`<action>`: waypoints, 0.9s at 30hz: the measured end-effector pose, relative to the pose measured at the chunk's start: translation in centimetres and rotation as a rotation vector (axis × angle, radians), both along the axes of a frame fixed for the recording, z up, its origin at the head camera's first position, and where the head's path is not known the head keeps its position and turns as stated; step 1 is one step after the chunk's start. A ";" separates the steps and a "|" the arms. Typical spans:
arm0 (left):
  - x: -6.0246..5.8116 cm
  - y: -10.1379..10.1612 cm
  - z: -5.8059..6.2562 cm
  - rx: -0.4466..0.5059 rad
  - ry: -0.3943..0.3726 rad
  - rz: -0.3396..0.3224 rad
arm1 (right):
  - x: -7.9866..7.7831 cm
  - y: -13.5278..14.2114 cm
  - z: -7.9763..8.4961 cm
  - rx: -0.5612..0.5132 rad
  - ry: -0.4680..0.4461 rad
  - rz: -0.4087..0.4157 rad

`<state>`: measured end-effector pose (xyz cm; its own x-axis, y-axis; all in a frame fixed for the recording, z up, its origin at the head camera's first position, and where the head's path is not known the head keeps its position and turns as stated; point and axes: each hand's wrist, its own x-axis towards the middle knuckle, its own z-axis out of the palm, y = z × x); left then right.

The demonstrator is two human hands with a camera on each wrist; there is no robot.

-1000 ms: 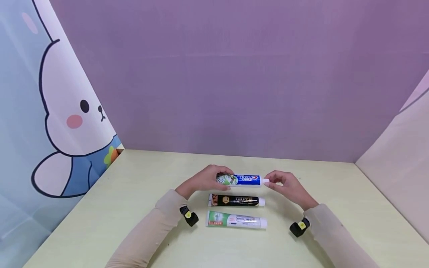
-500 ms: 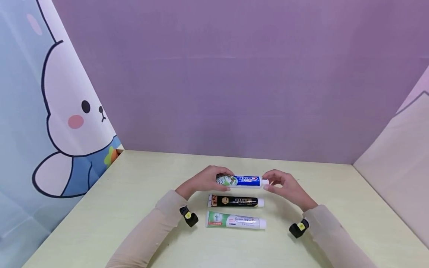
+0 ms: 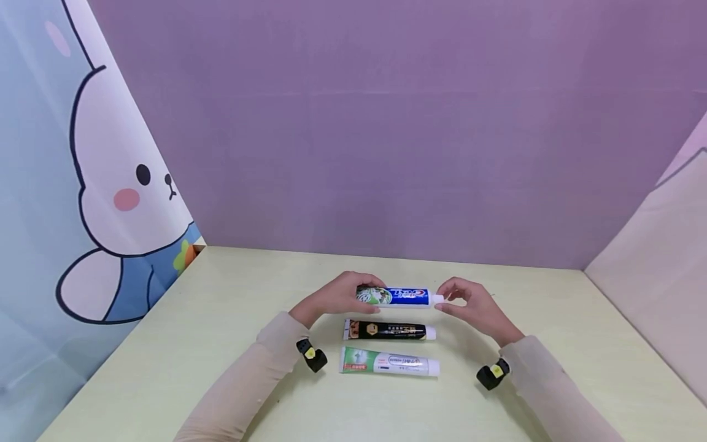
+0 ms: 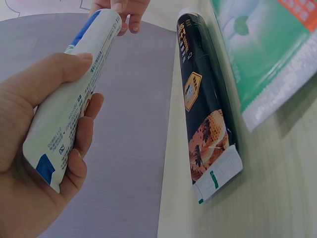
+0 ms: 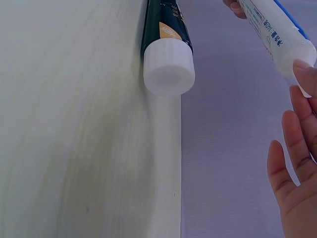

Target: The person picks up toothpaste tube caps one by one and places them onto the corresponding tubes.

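Observation:
My left hand [image 3: 345, 293] grips the flat end of a blue, white and green toothpaste tube [image 3: 405, 297], holding it level above the table. In the left wrist view the thumb lies along the white back of the tube [image 4: 74, 104], with the fingers curled beneath. My right hand [image 3: 469, 305] pinches the small white cap [image 3: 437, 299] between thumb and fingertips. Nearer to me, a black toothpaste tube [image 3: 392, 331] with a white cap lies on the table. Below that lies a green and white toothpaste tube [image 3: 389, 362]; both caps point right.
The pale table [image 3: 309, 405] meets a purple backdrop [image 3: 386, 135] at its far edge. A blue cloth with a cartoon rabbit [image 3: 127, 166] hangs on the left, and a pale cloth [image 3: 657, 276] on the right. Both wrists wear small black cameras.
My right fingers moved slightly left over the cap half a second ago and are now back a little to the right. The left hand and the tubes have hardly moved.

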<state>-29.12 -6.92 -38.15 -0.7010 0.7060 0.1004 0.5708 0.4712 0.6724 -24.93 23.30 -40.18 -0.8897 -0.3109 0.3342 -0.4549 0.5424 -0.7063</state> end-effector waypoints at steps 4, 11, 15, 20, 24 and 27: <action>0.0 0.0 -0.1 0.002 -0.007 0.008 | -0.1 0.0 0.1 0.017 -0.013 -0.019; 0.0 -0.1 0.1 0.009 -0.006 0.009 | -0.2 0.0 0.1 0.016 -0.025 -0.028; -0.1 -0.2 0.1 0.008 0.001 0.003 | -0.3 0.0 0.1 0.005 -0.040 -0.023; -0.1 -0.3 0.1 0.007 -0.003 0.008 | -0.2 -0.2 0.2 -0.005 -0.042 -0.011; -0.1 -0.3 0.2 0.012 -0.012 0.002 | -0.2 -0.2 0.5 0.002 -0.039 -0.011; -0.2 -0.3 0.3 0.014 0.003 0.002 | -0.3 -0.3 0.8 0.001 -0.040 -0.020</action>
